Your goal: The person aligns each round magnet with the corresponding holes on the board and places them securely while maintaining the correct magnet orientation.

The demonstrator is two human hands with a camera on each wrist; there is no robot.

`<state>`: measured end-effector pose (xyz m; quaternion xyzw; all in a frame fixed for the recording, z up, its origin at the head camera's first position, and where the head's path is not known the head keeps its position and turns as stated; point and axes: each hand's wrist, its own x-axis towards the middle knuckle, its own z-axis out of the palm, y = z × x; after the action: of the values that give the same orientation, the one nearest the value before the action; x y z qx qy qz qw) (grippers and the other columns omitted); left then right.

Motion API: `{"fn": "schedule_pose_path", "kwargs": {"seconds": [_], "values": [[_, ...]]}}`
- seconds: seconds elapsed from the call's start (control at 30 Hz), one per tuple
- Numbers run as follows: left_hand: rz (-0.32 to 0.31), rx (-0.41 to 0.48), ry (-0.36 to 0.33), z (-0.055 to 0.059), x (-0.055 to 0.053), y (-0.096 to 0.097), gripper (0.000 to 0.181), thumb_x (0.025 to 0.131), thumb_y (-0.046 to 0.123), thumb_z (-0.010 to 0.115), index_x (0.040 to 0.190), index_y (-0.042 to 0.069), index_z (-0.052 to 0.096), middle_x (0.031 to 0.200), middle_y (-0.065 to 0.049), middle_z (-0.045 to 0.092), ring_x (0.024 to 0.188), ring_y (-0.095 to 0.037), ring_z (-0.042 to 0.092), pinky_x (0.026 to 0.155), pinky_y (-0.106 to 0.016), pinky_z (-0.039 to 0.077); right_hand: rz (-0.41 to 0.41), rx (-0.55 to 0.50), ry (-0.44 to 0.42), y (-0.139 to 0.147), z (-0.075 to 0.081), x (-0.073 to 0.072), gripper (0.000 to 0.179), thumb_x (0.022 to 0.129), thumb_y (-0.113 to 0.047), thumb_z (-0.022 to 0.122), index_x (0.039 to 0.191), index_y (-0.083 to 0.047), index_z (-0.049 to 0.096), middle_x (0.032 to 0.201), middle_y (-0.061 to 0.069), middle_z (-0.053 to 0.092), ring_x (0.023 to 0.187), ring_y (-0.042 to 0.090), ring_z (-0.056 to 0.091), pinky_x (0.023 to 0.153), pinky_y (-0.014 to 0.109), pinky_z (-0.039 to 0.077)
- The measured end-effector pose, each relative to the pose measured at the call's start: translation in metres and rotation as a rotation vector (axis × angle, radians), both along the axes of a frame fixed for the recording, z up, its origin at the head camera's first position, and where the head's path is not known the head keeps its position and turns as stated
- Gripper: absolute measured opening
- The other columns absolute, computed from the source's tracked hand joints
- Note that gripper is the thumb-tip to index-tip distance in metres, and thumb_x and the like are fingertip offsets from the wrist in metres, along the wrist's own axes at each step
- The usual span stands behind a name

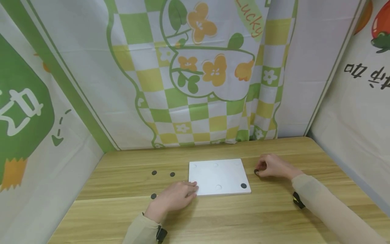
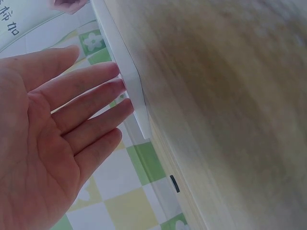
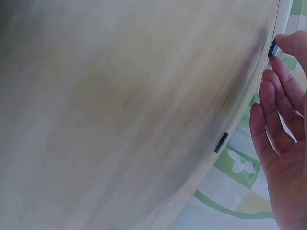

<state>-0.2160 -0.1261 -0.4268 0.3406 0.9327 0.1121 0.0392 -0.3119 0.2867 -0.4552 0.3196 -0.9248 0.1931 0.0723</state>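
Note:
A white rectangular board with several shallow round recesses lies on the table. One dark disc sits at its near right corner. My left hand rests at the board's near left corner; in the left wrist view its straight fingers touch the board's edge. Right of the board, thumb and index finger of my right hand pinch another dark disc. In the right wrist view this pinched disc is tilted on edge, and a further disc lies on the table.
Left of the board lie three dark discs, a far left one, one nearer the board and one beside my left wrist. The wooden table ends at a patterned curtain; printed cloths hang on both sides.

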Motion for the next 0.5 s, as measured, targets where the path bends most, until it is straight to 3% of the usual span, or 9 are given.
{"fn": "schedule_pose_path", "kwargs": {"seconds": [0.5], "values": [[-0.005,-0.003,0.011,0.0013,0.0006,0.0005,0.035,0.098,0.026,0.049,0.127,0.009,0.061,0.137,-0.007,0.055,0.126,-0.027,0.052,0.107,-0.041,0.042,-0.017,-0.024,-0.039,-0.0075,0.0,-0.0049,0.014,0.072,-0.028,0.079,0.078,-0.021,0.068,0.08,-0.011,0.063,0.07,-0.002,0.056,0.062,0.017,0.052]]}}
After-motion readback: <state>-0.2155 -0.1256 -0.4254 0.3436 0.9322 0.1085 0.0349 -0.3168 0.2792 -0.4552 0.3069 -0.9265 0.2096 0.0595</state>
